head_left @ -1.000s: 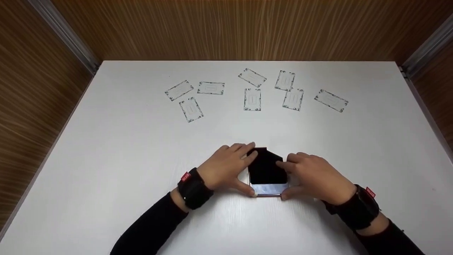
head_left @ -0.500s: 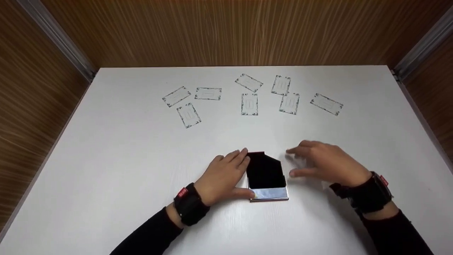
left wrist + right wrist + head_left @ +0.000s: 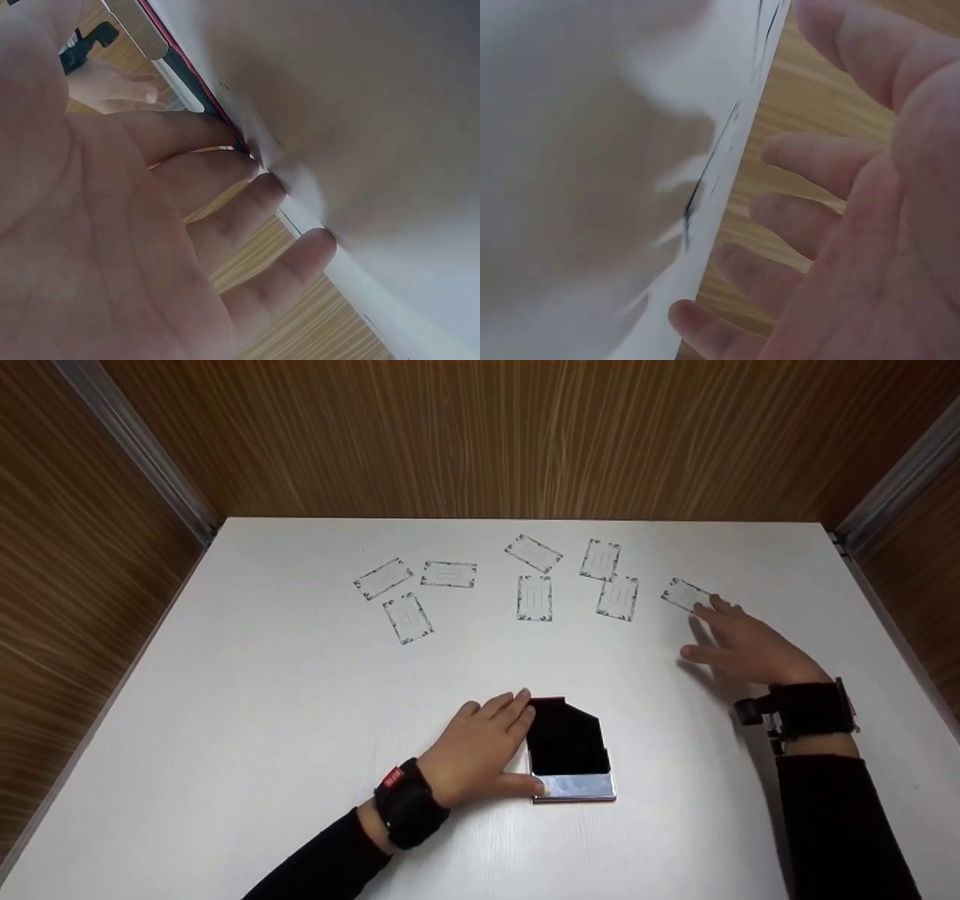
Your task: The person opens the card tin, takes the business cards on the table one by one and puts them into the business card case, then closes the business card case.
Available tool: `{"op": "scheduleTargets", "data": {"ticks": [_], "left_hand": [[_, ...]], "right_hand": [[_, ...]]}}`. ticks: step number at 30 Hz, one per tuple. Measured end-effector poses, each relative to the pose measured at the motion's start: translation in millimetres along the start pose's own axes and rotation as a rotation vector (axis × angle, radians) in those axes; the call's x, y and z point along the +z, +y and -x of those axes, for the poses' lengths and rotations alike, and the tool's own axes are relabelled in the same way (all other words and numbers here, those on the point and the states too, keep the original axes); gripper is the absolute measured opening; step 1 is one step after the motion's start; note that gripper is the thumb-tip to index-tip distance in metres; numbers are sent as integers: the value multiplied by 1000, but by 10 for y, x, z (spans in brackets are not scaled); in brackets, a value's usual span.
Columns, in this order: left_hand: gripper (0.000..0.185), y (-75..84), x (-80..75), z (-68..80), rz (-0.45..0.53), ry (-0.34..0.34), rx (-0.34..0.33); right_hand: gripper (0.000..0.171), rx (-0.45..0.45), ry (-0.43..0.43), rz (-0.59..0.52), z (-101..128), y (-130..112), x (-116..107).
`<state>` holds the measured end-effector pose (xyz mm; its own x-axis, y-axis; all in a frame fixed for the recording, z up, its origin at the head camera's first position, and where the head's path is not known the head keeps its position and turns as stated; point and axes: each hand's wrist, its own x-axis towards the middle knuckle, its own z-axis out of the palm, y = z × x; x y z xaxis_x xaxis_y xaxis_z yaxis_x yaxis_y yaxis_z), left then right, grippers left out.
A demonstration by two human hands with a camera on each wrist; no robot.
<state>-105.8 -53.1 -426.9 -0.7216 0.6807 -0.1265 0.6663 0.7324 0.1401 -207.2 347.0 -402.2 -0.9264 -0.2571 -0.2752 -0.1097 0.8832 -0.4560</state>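
An open card case (image 3: 568, 751), black inside with a silver front part, lies on the white table (image 3: 262, 720) near its front middle. My left hand (image 3: 480, 750) rests flat against the case's left side, fingers straight, thumb at the silver corner; in the left wrist view its fingers (image 3: 225, 187) touch the case's edge (image 3: 187, 67). My right hand (image 3: 739, 641) hovers with spread fingers at the far right, fingertips over the rightmost white card (image 3: 684, 594). In the right wrist view the fingers (image 3: 817, 187) are spread and hold nothing.
Several white cards with dark patterned borders lie scattered along the back of the table, among them one at the left (image 3: 382, 578) and one in the middle (image 3: 534, 598). Wooden walls (image 3: 480, 435) enclose the table at the back and sides.
My right hand has left the card case and moved back and to the right, reaching the rightmost card. The left hand stays against the case.
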Motion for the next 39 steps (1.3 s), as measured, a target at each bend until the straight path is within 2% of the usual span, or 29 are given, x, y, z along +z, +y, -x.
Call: {"op": "scheduleTargets", "data": {"ticks": [5, 11, 18, 24, 28, 32, 39], "left_hand": [[101, 14, 34, 2, -13, 4, 7], [100, -6, 13, -8, -10, -2, -5], [101, -7, 5, -17, -11, -19, -12], [102, 0, 25, -10, -26, -25, -9], [101, 0, 24, -8, -31, -25, -6], [101, -3, 29, 0, -28, -26, -4], [102, -7, 30, -9, -27, -32, -6]], "right_hand": [[89, 6, -28, 9, 62, 61, 65], [79, -22, -21, 105, 77, -140, 138], [57, -154, -32, 152, 78, -510, 268], [36, -227, -9, 94, 104, -681, 356], [50, -256, 12, 89, 88, -684, 371], [63, -264, -7, 99, 61, -670, 402], [62, -215, 9, 169, 45, -685, 467]]}}
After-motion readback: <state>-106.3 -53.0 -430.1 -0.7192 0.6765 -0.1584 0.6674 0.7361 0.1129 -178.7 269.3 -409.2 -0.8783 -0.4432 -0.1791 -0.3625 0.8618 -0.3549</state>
